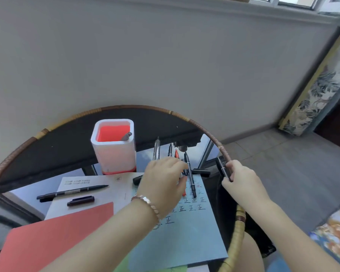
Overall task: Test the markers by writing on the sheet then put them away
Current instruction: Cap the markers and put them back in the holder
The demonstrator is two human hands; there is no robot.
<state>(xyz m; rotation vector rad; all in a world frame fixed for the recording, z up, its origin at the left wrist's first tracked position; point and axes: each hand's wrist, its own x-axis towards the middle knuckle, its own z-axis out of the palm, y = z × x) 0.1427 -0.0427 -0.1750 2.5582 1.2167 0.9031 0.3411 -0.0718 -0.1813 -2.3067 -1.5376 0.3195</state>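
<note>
**Two hands among markers on a round worktop**

The left hand (163, 177) reaches over the blue sheet (185, 232). Its fingers (182, 165) are curled, with their tips against a long black marker (191, 179) that lies across the sheet's far edge. Whether they pinch it cannot be told. A red tip (184, 193) shows just beneath this hand, and a bracelet (147, 203) circles the wrist.

The right hand (241, 181) is at the woven rim (206, 132) of the glass worktop (47, 154). Its fingers are clamped round a second black marker (221, 167), which points up and away.

The blue sheet carries rows of hand-written black characters. Beyond the left hand a clear pen (156, 149), a black pen (170, 149) and a red pen (176, 154) lie side by side on the glass. One loose cap (201, 171) lies between the two hands, and another cap (137, 179) lies just left of the left hand.

A white holder (114, 154) with a red inside stands just beyond the white sheet (90, 181). A single grey marker (127, 136) leans in the holder. On the white sheet lie an uncapped marker (73, 191) and, just beside it, a dark cap (81, 200). A red sheet (57, 232) overlaps the white sheet's near edge.
</note>
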